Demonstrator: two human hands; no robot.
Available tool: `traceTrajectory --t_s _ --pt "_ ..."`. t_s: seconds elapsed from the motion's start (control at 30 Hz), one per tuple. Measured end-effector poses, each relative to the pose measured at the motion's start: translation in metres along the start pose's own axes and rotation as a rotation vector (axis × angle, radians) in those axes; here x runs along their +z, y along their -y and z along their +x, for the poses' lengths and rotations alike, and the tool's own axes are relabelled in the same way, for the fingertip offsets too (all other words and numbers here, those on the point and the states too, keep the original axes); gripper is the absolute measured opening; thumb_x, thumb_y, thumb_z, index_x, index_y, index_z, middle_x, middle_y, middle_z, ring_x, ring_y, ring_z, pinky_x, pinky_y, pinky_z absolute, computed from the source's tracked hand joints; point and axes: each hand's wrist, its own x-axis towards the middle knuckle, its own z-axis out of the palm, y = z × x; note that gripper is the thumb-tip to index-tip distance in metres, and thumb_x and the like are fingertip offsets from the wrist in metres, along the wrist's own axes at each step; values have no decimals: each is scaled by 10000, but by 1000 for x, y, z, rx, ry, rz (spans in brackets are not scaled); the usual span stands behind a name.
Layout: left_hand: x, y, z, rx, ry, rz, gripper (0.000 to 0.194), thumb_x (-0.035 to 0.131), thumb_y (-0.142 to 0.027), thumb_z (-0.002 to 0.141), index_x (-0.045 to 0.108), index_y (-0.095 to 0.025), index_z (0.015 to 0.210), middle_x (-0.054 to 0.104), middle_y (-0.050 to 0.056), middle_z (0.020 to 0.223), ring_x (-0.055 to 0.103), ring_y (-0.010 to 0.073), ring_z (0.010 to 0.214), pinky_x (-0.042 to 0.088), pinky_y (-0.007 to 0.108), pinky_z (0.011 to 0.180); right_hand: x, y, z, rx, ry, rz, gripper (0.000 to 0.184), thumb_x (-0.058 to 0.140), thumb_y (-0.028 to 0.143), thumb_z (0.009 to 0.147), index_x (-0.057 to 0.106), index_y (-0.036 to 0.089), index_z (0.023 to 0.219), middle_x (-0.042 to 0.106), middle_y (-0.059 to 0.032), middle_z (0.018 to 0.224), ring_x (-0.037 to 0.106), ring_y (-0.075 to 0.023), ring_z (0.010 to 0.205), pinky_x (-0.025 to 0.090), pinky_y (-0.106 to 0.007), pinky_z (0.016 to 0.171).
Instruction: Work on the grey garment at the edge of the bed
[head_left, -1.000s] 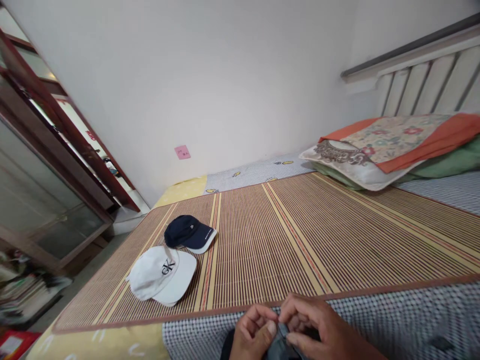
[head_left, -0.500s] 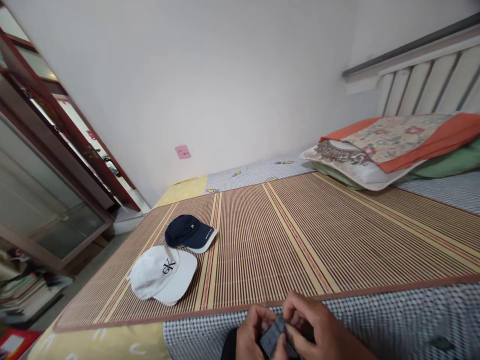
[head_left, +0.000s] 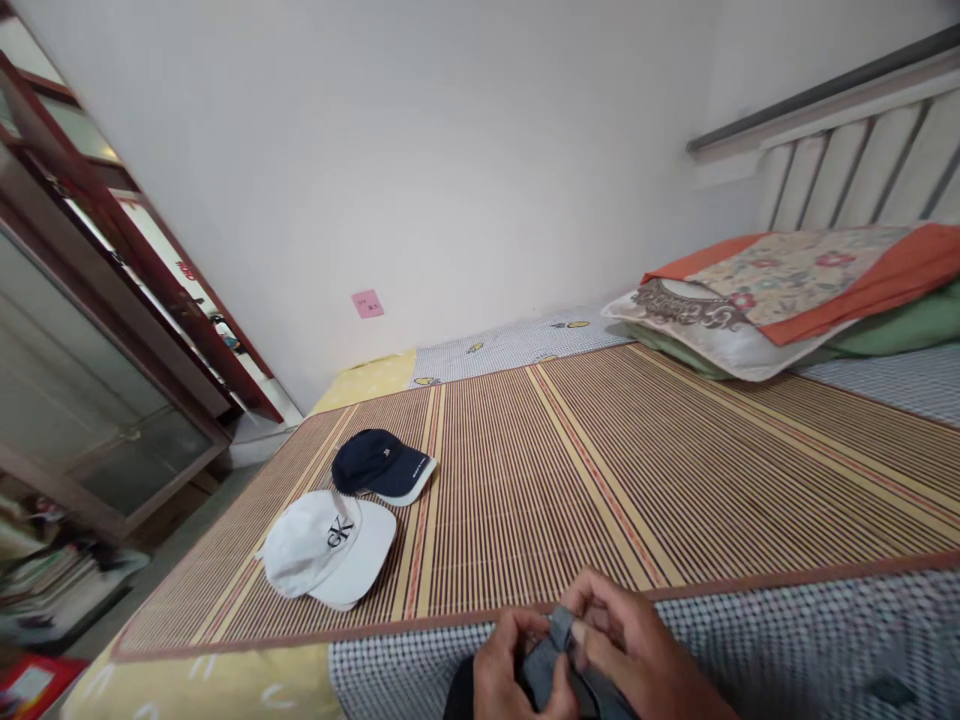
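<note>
A small piece of grey fabric sits pinched between both hands at the bottom edge of the view, just above the checked bedsheet at the near side of the bed. The left hand has its fingers curled closed on the fabric's left side, thumb pressed against the cloth, while the right hand is closed on the fabric's upper right edge, fingertips meeting those of the left hand. What the fabric belongs to cannot be told, since most of it is cut off by the frame. Just beyond the hands, a striped bamboo mat covers the bed. Ahead and to the left of the left hand, a white cap with dark lettering lies on the mat, and a navy cap rests just beyond it, the two close together. Far ahead and to the right of the right hand, a stack of pillows lies against a slatted headboard. Well to the left of the hands stands a wooden glass-fronted cabinet, and a small pink note is stuck on the white wall.
</note>
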Motion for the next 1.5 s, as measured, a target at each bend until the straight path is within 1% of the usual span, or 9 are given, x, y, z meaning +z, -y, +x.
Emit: traceTrajectory --t_s 0.13,0.3,0.43,0.53,0.67,1.0,1.23,1.33,1.5 --pt "0 0 0 28 34 -29 153 666 -187 706 661 -252 844 702 1 731 654 200 660 510 295 663 2 4 2 -201 -31 -226 213 567 153 806 662 243 974 693 -31 974 679 -215 908 519 -317 813" --pt "-3 1 2 -102 29 -184 174 739 -216 689 678 -236 851 710 7 749 629 184 654 504 278 651 -1 -9 5 82 -286 106 356 506 537 982 691 237 1028 721 -43 846 706 -258 826 578 -376 817" --pt "-4 -3 6 -219 58 -468 179 764 -236 668 663 -213 814 714 22 782 661 180 719 520 264 692 -3 -15 0 140 -102 93 443 627 519 919 685 235 1254 722 -105 1256 638 -318 1256 466 -450 1125" --pt "-9 -6 11 -278 56 -559 212 807 -231 646 666 -200 801 716 24 773 681 184 761 522 259 724 -3 -9 -1 110 60 -7 265 579 456 937 694 223 990 707 -44 953 681 -258 990 532 -387 938" --pt "-21 -7 19 -431 103 -688 341 911 -333 626 663 -182 804 690 -8 658 561 109 584 412 214 589 -7 -6 12 64 -40 -50 325 480 479 965 537 240 752 479 41 651 510 -176 639 432 -304 628" --pt "-33 -15 33 -583 24 -1031 507 1016 -459 556 642 -208 789 676 -38 616 556 88 579 394 200 621 -10 -32 23 223 -300 431 419 701 657 837 673 246 913 646 -12 882 625 -223 805 506 -319 732" --pt "-48 -22 33 -394 228 -614 476 969 -465 585 766 -181 908 708 33 791 604 175 749 438 276 695 -20 -9 17 65 -132 111 428 532 620 989 681 223 933 448 45 693 412 -157 619 338 -281 573" --pt "-47 -26 33 -332 112 -431 318 929 -399 646 737 -184 781 685 21 730 581 177 741 426 277 702 -20 -13 14 61 -148 80 439 482 617 1009 672 226 949 382 56 675 375 -158 603 321 -287 573" --pt "-47 -28 37 -457 -43 -786 459 970 -483 588 654 -192 752 605 -40 660 494 110 633 394 217 617 -23 -16 19 21 -231 -34 401 497 561 999 705 230 911 592 -1 766 554 -208 739 452 -321 702"
